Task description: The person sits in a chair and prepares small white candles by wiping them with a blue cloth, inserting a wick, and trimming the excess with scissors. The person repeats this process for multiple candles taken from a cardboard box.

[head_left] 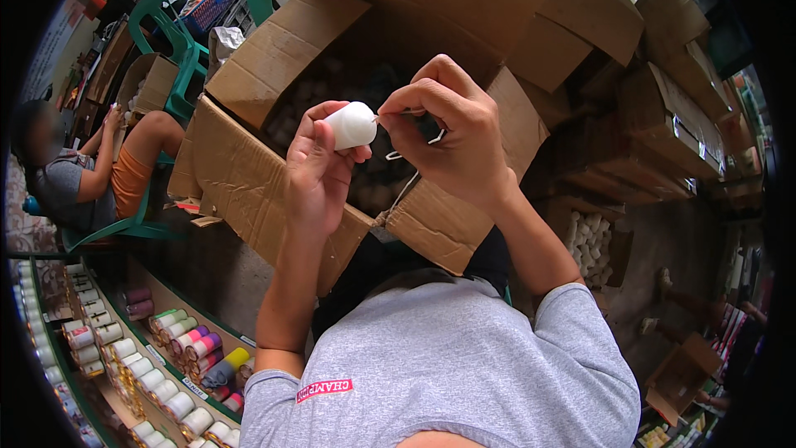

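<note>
My left hand (315, 166) is closed around a short white candle (351, 126), a smooth cylinder with rounded edges, tilted so one end faces my right hand. My right hand (456, 129) pinches a thin white wick (400, 154) at the middle of that end; part of the wick loops below the fingers. Whether the wick has entered the candle cannot be made out. Both hands are above an open cardboard box (257, 191), where more pale cylinders lie in shadow.
The box flaps spread outward near my forearms. Another carton of white cylinders (590, 241) stands at right, below stacked cartons (655, 129). Shelves of candles (178, 402) curve along the lower left. A seated person (99, 166) works at left near green chairs (189, 75).
</note>
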Motion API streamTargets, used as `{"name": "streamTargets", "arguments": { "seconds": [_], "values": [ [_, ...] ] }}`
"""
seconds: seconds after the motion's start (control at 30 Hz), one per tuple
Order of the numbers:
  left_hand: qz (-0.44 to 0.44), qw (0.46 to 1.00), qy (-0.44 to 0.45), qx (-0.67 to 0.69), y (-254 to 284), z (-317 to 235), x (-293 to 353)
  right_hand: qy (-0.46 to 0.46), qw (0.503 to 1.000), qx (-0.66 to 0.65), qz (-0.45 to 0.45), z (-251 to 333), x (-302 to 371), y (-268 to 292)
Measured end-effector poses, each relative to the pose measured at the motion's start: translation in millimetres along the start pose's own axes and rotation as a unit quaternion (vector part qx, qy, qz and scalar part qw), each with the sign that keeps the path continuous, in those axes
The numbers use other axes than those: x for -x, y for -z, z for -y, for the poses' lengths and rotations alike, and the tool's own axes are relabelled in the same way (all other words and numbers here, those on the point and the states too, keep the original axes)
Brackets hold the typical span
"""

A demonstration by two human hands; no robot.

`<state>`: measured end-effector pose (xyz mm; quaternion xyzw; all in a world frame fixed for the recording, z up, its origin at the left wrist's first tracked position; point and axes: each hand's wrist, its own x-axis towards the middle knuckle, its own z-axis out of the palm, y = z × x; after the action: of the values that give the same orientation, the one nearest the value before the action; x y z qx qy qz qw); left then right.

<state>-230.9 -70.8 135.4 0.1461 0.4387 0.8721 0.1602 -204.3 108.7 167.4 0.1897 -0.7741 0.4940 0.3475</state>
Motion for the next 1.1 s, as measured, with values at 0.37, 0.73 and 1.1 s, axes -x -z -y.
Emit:
{"name": "streamTargets", "arguments": {
  "seconds": [0.37, 0.73, 1.1],
  "values": [
    [-0.007, 1.000, -0.013, 0.002, -5, 3, 3, 0.017, 0.999, 0.029, 0.016, -1, 5, -5],
    [-0.044, 0.999, -0.031, -0.007, 3, 6, 1, -0.011, 0.999, 0.016, 0.033, -2, 11, -5],
    [-0.036, 0.998, -0.043, -0.029, -6, 10, 0, -0.175, 0.979, -0.100, 0.032, 1, 22, -3]
  ]
}}
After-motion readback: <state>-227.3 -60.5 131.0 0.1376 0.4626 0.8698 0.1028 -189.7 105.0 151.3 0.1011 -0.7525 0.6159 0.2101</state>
